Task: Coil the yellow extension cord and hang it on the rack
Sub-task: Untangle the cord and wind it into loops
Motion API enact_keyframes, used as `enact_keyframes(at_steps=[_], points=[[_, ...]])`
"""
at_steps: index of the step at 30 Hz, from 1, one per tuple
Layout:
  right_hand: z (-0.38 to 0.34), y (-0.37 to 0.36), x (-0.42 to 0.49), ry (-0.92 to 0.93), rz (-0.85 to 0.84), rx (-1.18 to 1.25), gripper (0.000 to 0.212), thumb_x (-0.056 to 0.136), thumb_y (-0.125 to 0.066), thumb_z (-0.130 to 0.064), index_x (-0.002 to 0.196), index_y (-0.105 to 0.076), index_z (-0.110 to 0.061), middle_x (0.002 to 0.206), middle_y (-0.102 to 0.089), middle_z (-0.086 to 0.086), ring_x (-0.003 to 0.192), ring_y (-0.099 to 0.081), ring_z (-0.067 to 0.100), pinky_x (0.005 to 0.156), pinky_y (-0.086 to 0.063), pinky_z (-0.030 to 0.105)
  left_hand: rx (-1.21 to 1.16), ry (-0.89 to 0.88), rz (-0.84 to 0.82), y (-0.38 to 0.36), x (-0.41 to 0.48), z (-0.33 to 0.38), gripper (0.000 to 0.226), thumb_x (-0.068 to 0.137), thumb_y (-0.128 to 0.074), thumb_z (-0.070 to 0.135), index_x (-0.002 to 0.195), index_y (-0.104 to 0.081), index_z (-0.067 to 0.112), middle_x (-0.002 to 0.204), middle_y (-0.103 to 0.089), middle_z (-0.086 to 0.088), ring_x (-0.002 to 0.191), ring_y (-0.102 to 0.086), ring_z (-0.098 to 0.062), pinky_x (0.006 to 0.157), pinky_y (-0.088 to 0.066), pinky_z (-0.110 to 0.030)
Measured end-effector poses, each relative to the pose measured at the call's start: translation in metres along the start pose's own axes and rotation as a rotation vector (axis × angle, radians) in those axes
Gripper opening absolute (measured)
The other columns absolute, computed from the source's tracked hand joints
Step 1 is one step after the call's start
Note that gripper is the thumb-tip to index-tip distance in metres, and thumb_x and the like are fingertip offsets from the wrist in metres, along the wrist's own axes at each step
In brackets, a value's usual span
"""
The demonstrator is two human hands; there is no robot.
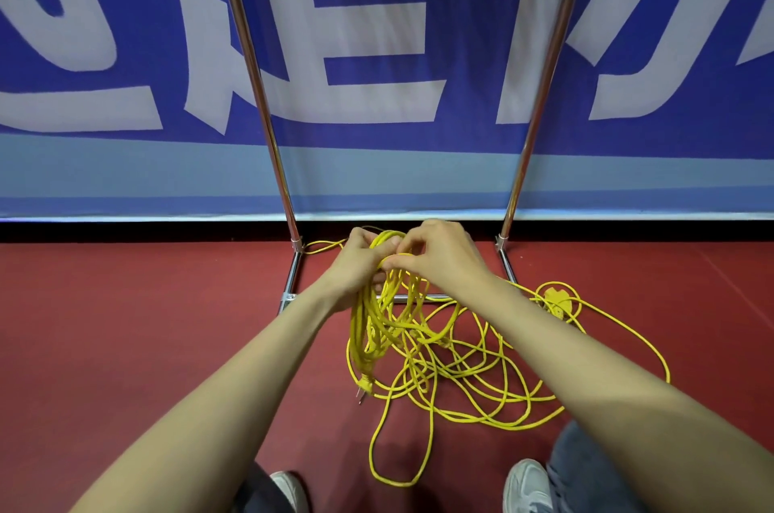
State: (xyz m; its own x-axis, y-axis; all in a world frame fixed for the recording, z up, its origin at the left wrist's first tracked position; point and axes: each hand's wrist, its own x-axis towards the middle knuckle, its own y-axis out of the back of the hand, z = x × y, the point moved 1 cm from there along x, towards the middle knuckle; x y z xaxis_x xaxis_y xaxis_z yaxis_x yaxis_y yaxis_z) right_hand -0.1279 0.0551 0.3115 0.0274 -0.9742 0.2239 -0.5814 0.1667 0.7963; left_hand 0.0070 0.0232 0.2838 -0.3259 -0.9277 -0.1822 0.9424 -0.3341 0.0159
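Mid-coil, nowhere near hanging yet. Holding a bunch of gathered loops of the yellow extension cord [359, 328] in the left grip [358, 263], clamped round the top of the bundle, centre of frame, just in front of the rack [256, 85] base. Pinching one strand with the right grip [439, 252], touching the left at the top of the loops; looks like laying a fresh turn on. Plenty left loose: tangled on the red floor [125, 324] at lower centre and out to the right, with the plug [363, 387] low at the left of the tangle and the socket block [557, 299] right of centre near the rack's right foot. Judging about a third coiled at best. Next: hold the left clamp, slide the right down the slack, draw up another loop to match, watch for crossings in the tangle snagging. Top bar of rack out of frame, so cannot tell where to hang
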Motion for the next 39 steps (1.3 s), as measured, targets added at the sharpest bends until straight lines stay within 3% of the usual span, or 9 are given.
enact_keyframes(at_steps=[7,10,16,18,24,27,31,35,39], points=[[0.015,0.028,0.007,-0.035,-0.146,0.324,0.035,0.083,-0.070,-0.018,0.116,-0.060,-0.019,0.080,-0.063,-0.008,0.054,-0.049,-0.002,0.055,-0.036,0.011,-0.060,-0.047,0.087,0.024,0.011,0.010,0.025,0.098,-0.056,0.021,0.083,-0.042,0.007,0.044,-0.037,0.009,0.033,-0.025,-0.004,0.035,-0.022,-0.013],[0.021,0.044,0.009,0.017,-0.027,0.192,0.013,0.089,-0.063,-0.021,0.098,-0.069,-0.013,0.087,-0.067,-0.003,0.070,-0.053,-0.001,0.063,-0.035,0.006,-0.016,-0.017,0.035,0.030,0.010,0.016,0.024,0.097,-0.058,0.022,0.094,-0.035,0.013,0.057,-0.043,0.000,0.035,-0.024,-0.006,0.036,-0.020,-0.014],[0.015,0.028,0.012,-0.177,0.200,0.382,0.011,0.089,-0.062,-0.028,0.083,-0.066,-0.019,0.078,-0.063,-0.005,0.067,-0.051,0.006,0.060,-0.036,0.013,-0.024,0.016,-0.089,0.018,-0.003,0.017,0.022,0.099,-0.052,0.026,0.092,-0.034,0.015,0.062,-0.050,-0.004,0.036,-0.021,-0.006,0.037,-0.019,-0.013],[0.016,0.024,0.014,-0.234,0.194,0.449,0.012,0.088,-0.063,-0.028,0.078,-0.063,-0.021,0.074,-0.061,-0.004,0.061,-0.050,0.008,0.060,-0.038,0.024,-0.073,-0.004,-0.047,0.016,-0.003,0.015,0.022,0.099,-0.053,0.025,0.093,-0.035,0.014,0.061,-0.050,-0.004,0.035,-0.024,-0.006,0.036,-0.019,-0.014],[0.005,0.007,0.004,-0.151,0.087,0.482,0.007,0.088,-0.064,-0.021,0.083,-0.060,-0.020,0.072,-0.058,-0.009,0.066,-0.053,0.007,0.063,-0.040,0.020,-0.096,-0.068,-0.013,0.008,-0.004,0.019,0.026,0.099,-0.052,0.019,0.077,-0.059,0.006,0.054,-0.056,-0.008,0.035,-0.048,-0.013,0.035,-0.037,-0.017],[-0.002,-0.005,-0.005,-0.100,0.062,0.509,0.009,0.087,-0.064,-0.020,0.081,-0.058,-0.023,0.078,-0.066,-0.003,0.069,-0.062,0.010,0.067,-0.047,0.025,-0.153,-0.018,0.000,0.004,-0.005,0.015,0.026,0.101,-0.049,0.015,0.091,-0.060,-0.007,0.060,-0.055,-0.014,0.041,-0.059,-0.013,0.040,-0.048,-0.021],[-0.007,-0.011,-0.006,-0.175,0.006,0.782,0.014,0.093,-0.055,-0.006,0.083,-0.054,-0.016,0.075,-0.062,0.006,0.045,-0.056,0.001,0.051,-0.044,0.017,-0.252,-0.001,0.075,0.001,-0.004,0.013,0.024,0.101,-0.048,0.013,0.092,-0.058,-0.008,0.060,-0.061,-0.012,0.045,-0.063,-0.013,0.044,-0.051,-0.022],[-0.004,-0.004,0.000,-0.202,-0.019,0.897,0.010,0.093,-0.054,-0.003,0.089,-0.053,-0.012,0.076,-0.060,0.004,0.055,-0.050,0.008,0.048,-0.039,0.012,-0.238,-0.003,0.086,0.009,-0.001,0.014,0.034,0.101,-0.049,0.018,0.073,-0.055,0.000,0.051,-0.062,-0.008,0.044,-0.061,-0.014,0.046,-0.052,-0.023],[0.005,-0.006,0.002,-0.290,-0.008,0.782,0.010,0.089,-0.062,-0.012,0.084,-0.055,-0.016,0.074,-0.057,0.000,0.064,-0.050,0.016,0.053,-0.038,0.022,-0.164,-0.094,-0.024,0.008,0.000,0.012,0.020,0.097,-0.056,0.013,0.082,-0.061,0.002,0.055,-0.059,-0.002,0.047,-0.062,-0.013,0.045,-0.051,-0.022]])
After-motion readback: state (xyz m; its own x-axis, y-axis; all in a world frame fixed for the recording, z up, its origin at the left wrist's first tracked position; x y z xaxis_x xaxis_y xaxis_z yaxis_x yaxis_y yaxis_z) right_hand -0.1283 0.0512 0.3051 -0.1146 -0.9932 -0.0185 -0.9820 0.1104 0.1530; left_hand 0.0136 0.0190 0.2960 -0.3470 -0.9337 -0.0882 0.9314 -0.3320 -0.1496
